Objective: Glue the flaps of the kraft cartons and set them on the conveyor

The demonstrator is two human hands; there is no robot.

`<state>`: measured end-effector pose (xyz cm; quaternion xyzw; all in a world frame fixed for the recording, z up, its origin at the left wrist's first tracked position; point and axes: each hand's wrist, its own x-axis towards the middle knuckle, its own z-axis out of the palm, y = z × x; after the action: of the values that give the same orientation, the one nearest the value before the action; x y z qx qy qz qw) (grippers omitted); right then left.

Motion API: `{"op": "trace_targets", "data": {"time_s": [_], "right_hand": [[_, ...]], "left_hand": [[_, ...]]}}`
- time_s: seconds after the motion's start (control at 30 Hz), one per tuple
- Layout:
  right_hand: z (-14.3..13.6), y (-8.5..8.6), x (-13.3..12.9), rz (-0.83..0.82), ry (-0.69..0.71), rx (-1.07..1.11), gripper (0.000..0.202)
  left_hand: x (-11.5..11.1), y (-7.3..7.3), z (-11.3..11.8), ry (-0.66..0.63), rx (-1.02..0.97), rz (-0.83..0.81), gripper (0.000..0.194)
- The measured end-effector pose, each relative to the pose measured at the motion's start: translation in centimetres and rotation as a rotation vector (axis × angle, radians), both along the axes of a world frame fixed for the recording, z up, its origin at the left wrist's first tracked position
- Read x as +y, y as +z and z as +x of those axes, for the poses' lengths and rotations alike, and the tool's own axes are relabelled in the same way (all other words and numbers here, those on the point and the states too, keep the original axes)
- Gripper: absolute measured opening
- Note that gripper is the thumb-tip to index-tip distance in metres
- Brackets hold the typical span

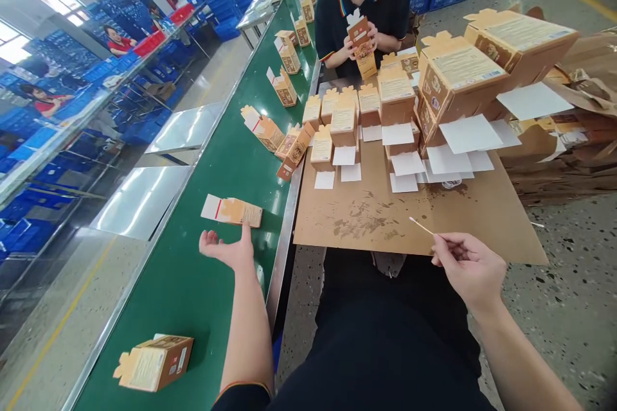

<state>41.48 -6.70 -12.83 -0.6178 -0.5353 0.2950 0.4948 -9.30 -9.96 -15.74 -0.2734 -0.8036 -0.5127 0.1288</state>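
Pinching a cotton swab [422, 226] in my right hand [472, 270], I hold my left hand [236, 250] half-open, apparently empty, by a carton [236, 210] on the green belt [187, 282]; stacked cartons [460, 67] stand formed, flaps seemingly left to close.

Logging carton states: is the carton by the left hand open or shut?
Open: the carton by the left hand has its white flap sticking out, untucked.

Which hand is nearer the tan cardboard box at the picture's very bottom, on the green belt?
Left. The left hand is over the green belt, apart from the tan cardboard box; the right hand is farther off, beyond the belt's edge.
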Motion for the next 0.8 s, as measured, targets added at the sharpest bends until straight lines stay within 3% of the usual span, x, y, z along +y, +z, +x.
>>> {"op": "trace_targets", "data": {"time_s": [0.03, 0.1, 0.17, 0.2, 0.27, 0.3, 0.37, 0.4, 0.5, 0.57, 0.63, 0.73, 0.8], "right_hand": [[0.4, 0.0, -0.1, -0.010, -0.026, 0.007, 0.054], [1.1, 0.1, -0.2, -0.026, -0.063, 0.018, 0.056], [1.3, 0.3, 0.0, -0.031, -0.070, 0.016, 0.061], [1.3, 0.6, 0.2, -0.029, -0.065, 0.018, 0.064], [1.1, 1.0, 0.6, -0.014, -0.055, 0.027, 0.068], [1.0, 1.2, 0.7, -0.003, -0.055, 0.029, 0.069], [1.0, 1.5, 0.5, 0.028, -0.075, 0.019, 0.065], [1.2, 1.5, 0.3, 0.044, -0.091, 0.012, 0.061], [2.3, 1.0, -0.9, 0.073, -0.151, 0.001, 0.049], [3.4, 0.6, -1.5, 0.064, -0.190, -0.007, 0.046], [4.7, 0.4, -1.4, 0.045, -0.226, -0.036, 0.048], [6.5, 0.8, 0.4, 0.031, -0.242, -0.153, 0.053], [7.5, 1.5, 2.6, 0.024, -0.202, -0.266, 0.049]], "left_hand": [[0.2, 0.0, 1.0, -0.017, 0.045, 0.023, 0.095], [2.2, 0.3, 2.8, -0.209, 0.105, -0.002, 0.086], [6.4, 0.8, 4.3, -0.401, 0.063, -0.074, 0.089], [9.0, 1.1, 4.8, -0.436, 0.018, -0.110, 0.094], [14.5, 1.7, 5.3, -0.405, -0.112, -0.155, 0.097], [16.9, 1.9, 5.5, -0.386, -0.186, -0.163, 0.090], [20.0, 2.5, 5.6, -0.356, -0.276, -0.155, 0.062], [20.5, 2.7, 5.7, -0.349, -0.284, -0.139, 0.046], [17.9, 3.0, 6.2, -0.318, -0.224, -0.068, 0.015], [13.8, 2.6, 6.4, -0.308, -0.132, -0.012, 0.011], [9.1, 1.8, 6.6, -0.377, 0.108, 0.054, 0.011], [3.5, 0.1, 7.8, -0.510, 0.284, 0.046, 0.006], [1.4, -0.9, 9.6, -0.611, 0.289, -0.005, 0.003]]}}
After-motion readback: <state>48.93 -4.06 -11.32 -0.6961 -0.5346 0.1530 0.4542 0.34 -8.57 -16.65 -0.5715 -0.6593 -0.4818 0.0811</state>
